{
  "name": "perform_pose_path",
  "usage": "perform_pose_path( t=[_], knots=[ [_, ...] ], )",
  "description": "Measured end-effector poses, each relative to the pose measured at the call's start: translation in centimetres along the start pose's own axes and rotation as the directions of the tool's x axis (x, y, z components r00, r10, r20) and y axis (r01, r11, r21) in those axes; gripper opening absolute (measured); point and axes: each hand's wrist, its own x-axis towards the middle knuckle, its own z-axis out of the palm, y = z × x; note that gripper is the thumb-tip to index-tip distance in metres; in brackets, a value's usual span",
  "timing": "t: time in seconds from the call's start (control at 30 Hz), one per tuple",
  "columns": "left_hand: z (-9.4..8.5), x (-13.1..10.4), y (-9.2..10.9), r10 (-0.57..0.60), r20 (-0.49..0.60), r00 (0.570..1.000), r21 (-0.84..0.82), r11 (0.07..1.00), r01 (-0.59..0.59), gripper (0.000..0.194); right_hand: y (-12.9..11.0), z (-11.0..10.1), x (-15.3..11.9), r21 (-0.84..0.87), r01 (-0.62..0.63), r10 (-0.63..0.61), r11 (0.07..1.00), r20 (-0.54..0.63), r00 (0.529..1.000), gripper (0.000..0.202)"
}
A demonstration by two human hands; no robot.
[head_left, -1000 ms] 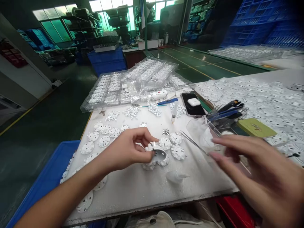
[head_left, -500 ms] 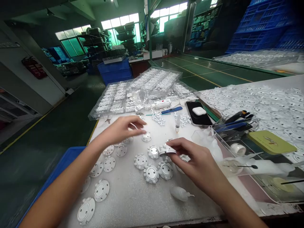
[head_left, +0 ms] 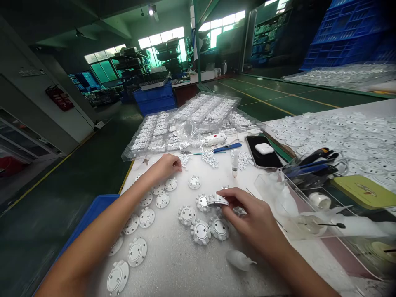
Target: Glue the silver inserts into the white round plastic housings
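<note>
In the head view, the right hand has its grip pinched on a white disc's edge, above the worktop; best held level, rim only. The left hand curls beside small white pieces; whether it grasps any, I cannot tell.

White held disc, dark-spotted white discs, black phone, yellow-green box.

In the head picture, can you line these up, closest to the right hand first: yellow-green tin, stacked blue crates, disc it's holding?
1. White disc: held by the right hand.
2. Yellow-green tin: off to the right.
3. Blue crates: farthest, upper right background.
</note>
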Motion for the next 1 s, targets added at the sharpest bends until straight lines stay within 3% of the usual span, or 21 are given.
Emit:
perform_pose_path(
  t=[0.1, 0.2, 0.27, 0.33, 0.47, 0.63, 0.73, 0.83, 0.9, 1.0],
  knots=[
    [-0.2, -2.1, 3.5, 0.010, -0.009, 1.000, -0.159, 0.987, -0.011, 0.024, -0.6, -0.2, 0.1, -0.020, 0.031, -0.031, 0.999, -0.011, 0.999, 0.022],
    [0.6, -4.7, 7.2, 0.043, 0.069, 0.997, -0.319, 0.948, -0.019, 0.025, -1.0, -0.2, 0.0, -0.046, 0.056, -0.057, 0.997, -0.038, 0.998, 0.020],
    [1.3, -6.0, 8.9, 0.087, 0.127, 0.988, -0.437, 0.899, -0.023, 0.022, -1.0, -0.1, -0.2, -0.060, 0.081, -0.085, 0.995, -0.053, 0.995, 0.021],
    [1.9, -6.7, 9.7, 0.128, 0.112, 0.985, -0.437, 0.897, -0.067, 0.019, -0.8, 0.1, -0.4, -0.072, 0.127, -0.130, 0.989, -0.045, 0.990, 0.022],
    [2.4, -7.0, 9.5, 0.199, 0.106, 0.974, -0.282, 0.946, -0.163, 0.017, -0.6, 0.3, -0.6, -0.093, 0.227, -0.228, 0.969, -0.009, 0.974, 0.024],
    [2.9, -7.5, 9.0, 0.274, 0.099, 0.957, -0.202, 0.947, -0.250, 0.013, -0.6, 0.2, -0.6, -0.114, 0.257, -0.259, 0.960, 0.003, 0.966, 0.025],
    [3.3, -8.0, 8.7, 0.350, 0.050, 0.936, -0.205, 0.920, -0.333, 0.009, -0.7, 0.1, -0.7, -0.094, 0.223, -0.223, 0.970, 0.004, 0.975, 0.024],
    [3.6, -8.3, 8.1, 0.412, 0.074, 0.908, -0.220, 0.895, -0.389, 0.014, -1.0, 0.0, -0.8, -0.057, 0.147, -0.147, 0.987, 0.007, 0.989, 0.025],
    [3.9, -8.4, 7.8, 0.401, 0.064, 0.914, -0.208, 0.901, -0.381, 0.016, -1.3, 0.0, -0.7, -0.030, 0.103, -0.103, 0.994, 0.007, 0.995, 0.025],
    [4.3, -8.7, 7.6, 0.345, -0.036, 0.938, -0.184, 0.920, -0.346, 0.013, -1.7, -0.1, -0.4, -0.002, 0.074, -0.074, 0.997, 0.016, 0.997, 0.023]
  ],
)
